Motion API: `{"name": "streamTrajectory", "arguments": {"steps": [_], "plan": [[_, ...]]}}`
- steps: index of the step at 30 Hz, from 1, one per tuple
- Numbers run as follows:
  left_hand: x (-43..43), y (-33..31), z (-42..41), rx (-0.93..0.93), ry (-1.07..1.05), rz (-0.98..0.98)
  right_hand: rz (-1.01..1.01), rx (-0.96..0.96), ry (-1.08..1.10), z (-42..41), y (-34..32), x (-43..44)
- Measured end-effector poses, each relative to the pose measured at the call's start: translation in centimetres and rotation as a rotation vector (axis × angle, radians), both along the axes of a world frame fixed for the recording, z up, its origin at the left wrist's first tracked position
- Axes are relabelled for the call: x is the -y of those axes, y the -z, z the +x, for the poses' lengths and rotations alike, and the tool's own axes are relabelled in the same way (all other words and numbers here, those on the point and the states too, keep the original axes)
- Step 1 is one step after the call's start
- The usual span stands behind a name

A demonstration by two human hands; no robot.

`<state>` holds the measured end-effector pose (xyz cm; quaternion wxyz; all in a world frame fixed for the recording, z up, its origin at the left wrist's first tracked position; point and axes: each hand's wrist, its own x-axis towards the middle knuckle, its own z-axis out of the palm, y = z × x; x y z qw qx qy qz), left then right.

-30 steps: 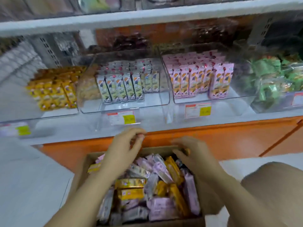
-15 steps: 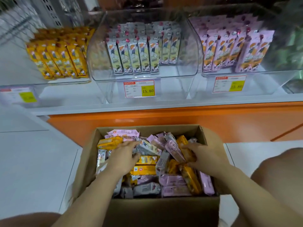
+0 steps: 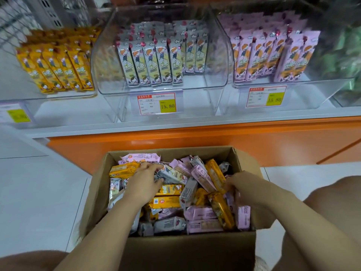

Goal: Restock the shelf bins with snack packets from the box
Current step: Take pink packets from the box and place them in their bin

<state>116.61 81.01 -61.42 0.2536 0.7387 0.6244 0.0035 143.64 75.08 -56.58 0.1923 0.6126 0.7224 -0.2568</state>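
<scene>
Head view. Shop aisle, white tiled floor [image 3: 39, 192], orange plinth [image 3: 273, 141] under a white shelf [image 3: 175, 125] across 12 o'clock.

Three clear bins on the shelf:
- Left bin [image 3: 48, 96] at 10 o'clock holds yellow packets [image 3: 58, 69].
- Middle bin [image 3: 216, 61] at 12 holds grey-white packets [image 3: 152, 61].
- Right bin [image 3: 332, 90] at 2 holds pink packets [image 3: 273, 57].

Packets stand in rows at the back of each bin, with bare bin floor in front. Price tags [image 3: 157, 104] are clipped to the bin fronts.

The cardboard box [image 3: 185, 251] is on the floor at 6 o'clock, flaps open, heaped with mixed loose yellow, pink and grey packets.

The left hand [image 3: 144, 182] is inside the box on its 9 o'clock side. Its fingers and thumb are curled onto a grey packet [image 3: 172, 174], which lies on the heap.

The right hand [image 3: 246, 188] is inside on the 3 o'clock side. Its fingers are tucked down beside an upright yellow packet [image 3: 214, 176]. The fingertips are hidden, so I cannot tell whether it is grasped.

Progress: early. The box looks near full, every bin has room, and nothing is lifted clear of the box. Sorting by colour and carrying up to the bins is left, probably many trips.
</scene>
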Motion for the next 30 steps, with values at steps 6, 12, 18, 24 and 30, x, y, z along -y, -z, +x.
{"name": "streamTrajectory", "arguments": {"steps": [6, 12, 18, 24, 30], "plan": [[-1.2, -0.5, -0.4, 0.079, -0.093, 0.227, 0.134, -0.140, 0.140, 1.3, -4.9, -3.0], [-2.5, -0.3, -1.6, -0.088, -0.072, 0.194, 0.401, -0.260, 0.261, -2.2, -0.8, -2.9], [-3.3, -0.8, -1.5, -0.193, -0.037, 0.213, 0.216, -0.393, 0.259, -5.9, 2.8, -3.1], [-2.4, 0.0, -1.7, -0.191, 0.052, 0.227, 0.142, -0.308, 0.171, -7.2, 3.5, -6.1], [-2.5, 0.3, -2.4, -0.134, 0.038, 0.264, -0.089, -0.271, 0.022, -7.7, 3.2, -8.8]]}}
